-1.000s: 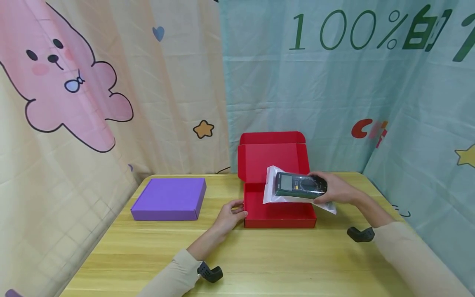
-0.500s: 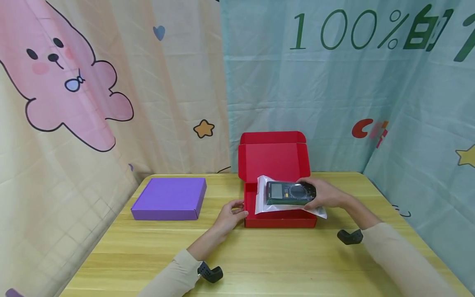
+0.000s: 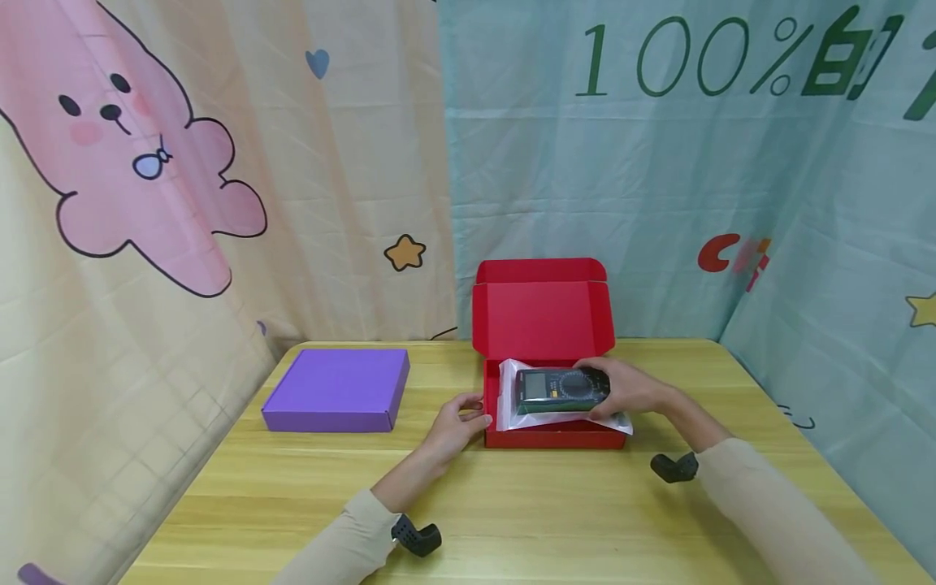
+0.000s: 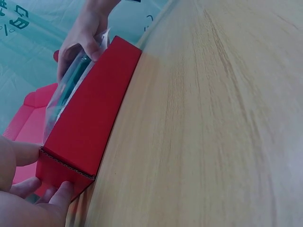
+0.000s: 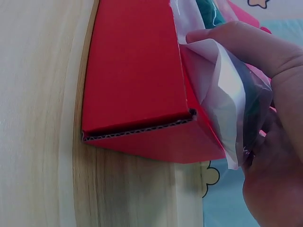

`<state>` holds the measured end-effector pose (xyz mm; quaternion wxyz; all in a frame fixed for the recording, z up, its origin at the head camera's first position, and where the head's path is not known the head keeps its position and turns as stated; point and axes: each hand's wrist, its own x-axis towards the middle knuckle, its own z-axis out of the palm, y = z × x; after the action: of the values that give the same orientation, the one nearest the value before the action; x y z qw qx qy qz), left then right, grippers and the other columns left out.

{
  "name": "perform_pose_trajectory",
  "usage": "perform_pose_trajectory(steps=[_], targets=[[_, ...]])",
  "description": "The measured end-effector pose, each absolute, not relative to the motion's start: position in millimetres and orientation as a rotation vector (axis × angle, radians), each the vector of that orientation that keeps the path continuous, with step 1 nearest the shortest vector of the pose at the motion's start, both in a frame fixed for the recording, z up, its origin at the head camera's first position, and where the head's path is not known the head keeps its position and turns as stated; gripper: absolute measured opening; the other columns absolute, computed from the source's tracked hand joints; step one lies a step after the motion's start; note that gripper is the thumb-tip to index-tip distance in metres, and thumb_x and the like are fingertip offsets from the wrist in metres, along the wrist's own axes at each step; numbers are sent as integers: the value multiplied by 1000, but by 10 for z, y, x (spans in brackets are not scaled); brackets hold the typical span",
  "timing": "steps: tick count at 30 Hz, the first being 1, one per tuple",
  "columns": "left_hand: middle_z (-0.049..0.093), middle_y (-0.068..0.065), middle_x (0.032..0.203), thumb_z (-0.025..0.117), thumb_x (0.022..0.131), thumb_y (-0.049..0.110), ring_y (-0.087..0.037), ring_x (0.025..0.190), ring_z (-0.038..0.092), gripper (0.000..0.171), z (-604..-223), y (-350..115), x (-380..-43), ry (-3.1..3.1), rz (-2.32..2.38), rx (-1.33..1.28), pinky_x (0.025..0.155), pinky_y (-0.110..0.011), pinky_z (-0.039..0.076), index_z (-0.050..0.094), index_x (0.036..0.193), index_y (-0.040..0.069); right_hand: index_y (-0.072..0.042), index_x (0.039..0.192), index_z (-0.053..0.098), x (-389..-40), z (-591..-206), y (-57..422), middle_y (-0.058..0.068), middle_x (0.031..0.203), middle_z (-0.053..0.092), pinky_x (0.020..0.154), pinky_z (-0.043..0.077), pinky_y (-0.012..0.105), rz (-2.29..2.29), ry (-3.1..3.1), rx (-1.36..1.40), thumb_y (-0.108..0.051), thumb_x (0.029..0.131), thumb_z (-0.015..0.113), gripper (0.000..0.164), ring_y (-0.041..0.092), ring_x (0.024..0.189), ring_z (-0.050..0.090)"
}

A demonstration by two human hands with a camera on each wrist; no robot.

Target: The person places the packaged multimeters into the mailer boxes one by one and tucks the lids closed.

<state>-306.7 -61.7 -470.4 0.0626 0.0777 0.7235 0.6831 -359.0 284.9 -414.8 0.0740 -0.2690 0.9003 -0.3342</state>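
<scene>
Right hand [image 3: 629, 388] is gripping a dark green multimeter in a clear plastic bag [image 3: 559, 390], now lowered leftward into the open red cardboard box [image 3: 548, 437], steadied by fingertips of the left hand [image 3: 457, 422].

Both arms wear long, plain beige sleeves — soft, close-fitting fabric without print or visible cuffs, ending at the wrists. The left hand [image 3: 455, 424] and right hand [image 3: 630, 388] are bare: no gloves, rings or watch show. Under each wrist sits a small black mount — a chunky, angled plastic piece with a ribbed or perforated face, strapped just where the sleeve ends.
</scene>
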Motion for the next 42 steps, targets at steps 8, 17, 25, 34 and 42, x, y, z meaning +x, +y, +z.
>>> perform_pose_trajectory(steps=[8, 17, 25, 34, 42], targets=[[56, -24, 132, 69, 97, 2, -34, 118, 60, 50, -4696, -614, -3050, 2198, 2072, 259, 96, -41, 56, 51, 143, -9, -9, 144, 53, -3640, -4181, 2782, 9, 129, 54, 86, 56, 41, -966, 2711, -803, -29, 68, 95, 90, 32, 119, 49], [57, -22, 130, 70, 96, 1, -33, 117, 60, 49, -4697, -609, -3043, 2181, 2092, 263, 95, -38, 56, 53, 141, -8, -9, 146, 52, -3660, -4171, 2700, 10, 132, 53, 88, 57, 45, -968, 2696, -789, -28, 67, 96, 92, 34, 122, 47], [56, -20, 131, 70, 97, 3, -32, 117, 60, 49, -4724, -621, -3071, 2169, 2079, 240, 97, -39, 55, 53, 143, -5, -8, 147, 51, -3680, -4202, 2655, 12, 133, 52, 87, 58, 46, -945, 2694, -789, -26, 67, 96, 93, 36, 123, 46], [57, -21, 130, 70, 97, 2, -32, 117, 60, 48, -4706, -615, -3069, 2169, 2100, 242, 96, -37, 56, 53, 142, -7, -7, 145, 53, -3721, -4232, 2636, 12, 131, 53, 86, 58, 44, -949, 2679, -820, -25, 68, 96, 90, 35, 121, 47], [56, -25, 129, 67, 97, -2, -33, 115, 61, 46, -4709, -602, -3056, 2144, 2131, 270, 91, -33, 56, 52, 139, -11, -9, 145, 55, -3768, -4250, 2607, 10, 129, 55, 87, 57, 45, -898, 2699, -850, -27, 68, 96, 89, 33, 119, 50]])
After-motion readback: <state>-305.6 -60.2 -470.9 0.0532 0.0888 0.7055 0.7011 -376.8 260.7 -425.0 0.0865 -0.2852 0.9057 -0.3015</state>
